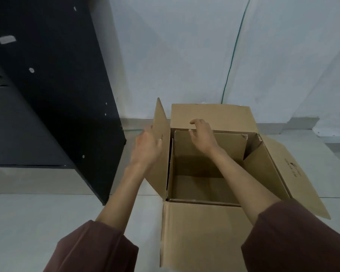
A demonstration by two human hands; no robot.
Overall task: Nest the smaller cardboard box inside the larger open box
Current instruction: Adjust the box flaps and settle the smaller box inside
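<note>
A large open cardboard box (204, 232) stands on the floor with its flaps spread outward. Inside it sits a smaller open cardboard box (230, 146), pushed toward the left wall; its far wall and bare bottom show. My left hand (147, 148) grips the large box's upright left flap (161, 134), thumb on the inner face. Over the far side of the opening is my right hand (201, 134), fingers curled and apart, fingertips at the top edge of the smaller box's far wall. Whether it grips that edge is unclear.
A black cabinet (47, 95) stands to the left, close to the box's left flap. A pale wall (185, 55) with a green cable (232, 61) rises behind the box. Light floor tiles (47, 216) surround the box.
</note>
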